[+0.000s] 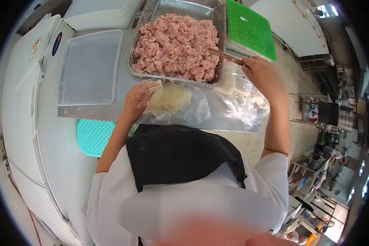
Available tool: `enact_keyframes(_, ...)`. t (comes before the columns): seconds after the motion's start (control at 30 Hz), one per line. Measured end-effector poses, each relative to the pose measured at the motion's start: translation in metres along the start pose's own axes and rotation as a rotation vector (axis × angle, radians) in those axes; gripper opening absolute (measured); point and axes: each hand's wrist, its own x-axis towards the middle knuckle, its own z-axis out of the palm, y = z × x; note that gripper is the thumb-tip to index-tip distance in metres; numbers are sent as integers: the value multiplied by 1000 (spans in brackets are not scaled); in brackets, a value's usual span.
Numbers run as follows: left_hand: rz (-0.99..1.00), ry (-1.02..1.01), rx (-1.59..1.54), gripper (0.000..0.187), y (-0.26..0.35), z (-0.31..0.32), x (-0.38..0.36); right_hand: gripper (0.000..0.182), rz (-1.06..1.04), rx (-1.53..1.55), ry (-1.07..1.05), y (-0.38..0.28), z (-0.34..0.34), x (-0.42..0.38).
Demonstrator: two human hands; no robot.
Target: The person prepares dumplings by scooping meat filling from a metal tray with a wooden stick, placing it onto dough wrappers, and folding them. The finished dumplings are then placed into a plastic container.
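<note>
- white chest freezer (24,123) at far left, lid shut; a round dark-blue logo sticker (56,43) and a small label with red marks sit near its top, writing too small to read
- teal perforated mat (93,136) lies on the freezer lid, tucked partly under the steel surface (123,88)
- clear plastic lid (88,67) lies flat on the surface, left of the tray; a white lidded tub (100,14) sits behind it
- left hand (136,100) is closed around a wrapper, thumb and fingers pinching one round sheet at the left edge of the dumpling wrappers (172,97)
- wrapper stack lies on a crumpled clear plastic bag (201,110), touching the left hand and just below the tray's near rim
- metal tray (219,49) heaped with minced meat filling (176,47) sits straight behind the wrappers; meat lies up and slightly right of the left hand
- wooden stick (225,56) is gripped in the right hand (263,74), fist closed on its near end; long axis runs up-left from the hand, tip in the right edge of the meat
- right hand is nearer the meat, left hand is nearer the wrappers; the two hands are well apart
- green lid (250,26) on a tub at right of the tray carries a small white label, not readable
- black apron (180,153) over white shirt at frame bottom; shelving and kitchen racks at far right, blurred
</note>
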Motion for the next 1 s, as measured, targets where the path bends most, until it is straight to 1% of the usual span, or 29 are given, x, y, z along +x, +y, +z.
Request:
enact_keyframes(0.07,30,42,9,25,8,3,6,19,-11,352,132,1,-4,-6)
enact_keyframes(0.1,-112,43,-44,25,13,4,7,19,-16,351,134,0,6,-3)
enact_keyframes(0.13,-255,44,-98,25,15,5,8,23,50,467,44,-4,26,3)
enact_keyframes(0.17,-256,48,-97,25,15,7,7,28,118,582,-47,-9,43,8)
enact_keyframes(0.2,-160,-19,-66,23,12,9,7,28,112,580,-43,-15,51,12)
enact_keyframes(0.23,-65,-87,-33,22,11,11,8,29,153,640,-91,-24,58,17)
enact_keyframes(0.27,-67,-81,-31,22,11,12,10,30,192,701,-141,-30,65,20)
enact_keyframes(0.3,-30,-234,114,22,11,13,13,30,184,701,-141,-34,75,21)
enact_keyframes(0.33,6,-386,260,21,13,13,17,31,97,865,-18,-38,85,22)
enact_keyframes(0.37,2,-380,264,21,15,13,21,32,9,1027,105,-40,91,23)
enact_keyframes(0.4,-79,-325,155,21,23,10,29,32,2,1029,104,-40,93,23)
enact_keyframes(0.43,-158,-271,45,20,27,9,36,32,-58,1033,142,-40,95,22)
enact_keyframes(0.47,-160,-270,46,20,27,11,42,32,-117,1036,178,-39,96,21)
enact_keyframes(0.5,-51,-36,-9,20,27,12,49,32,-119,1036,175,-38,93,17)
enact_keyframes(0.53,58,199,-63,20,28,12,52,31,-105,1001,117,-35,88,11)
enact_keyframes(0.57,56,204,-64,20,30,8,54,31,-92,963,61,-32,80,6)
enact_keyframes(0.6,12,264,-169,19,36,-1,57,31,-97,959,61,-29,72,1)
enact_keyframes(0.63,-31,324,-273,19,39,-7,60,30,-122,863,-26,-27,62,-6)
enact_keyframes(0.67,-31,328,-273,19,39,-11,58,30,-146,767,-111,-27,56,-11)
enact_keyframes(0.7,-25,366,-217,18,37,-18,55,30,-149,765,-110,-29,56,-16)
enact_keyframes(0.73,-20,403,-162,18,35,-22,52,26,-181,641,-144,-32,57,-21)
enact_keyframes(0.77,-19,404,-161,18,34,-26,49,23,-211,517,-176,-35,59,-24)
enact_keyframes(0.8,-57,395,-87,19,34,-28,44,23,-211,516,-175,-41,65,-25)
enact_keyframes(0.83,-95,386,-13,20,34,-30,41,21,-176,430,-120,-50,74,-24)
enact_keyframes(0.87,-93,387,-14,20,33,-30,37,21,-140,343,-67,-60,84,-23)
enact_keyframes(0.9,-117,357,-71,21,33,-29,33,23,-134,354,-14,-70,89,-22)
enact_keyframes(0.93,-141,328,-127,22,32,-29,30,23,-136,353,-13,-75,90,-22)
enact_keyframes(1.0,-140,329,-166,23,25,-28,24,22,-144,530,119,-81,86,-23)
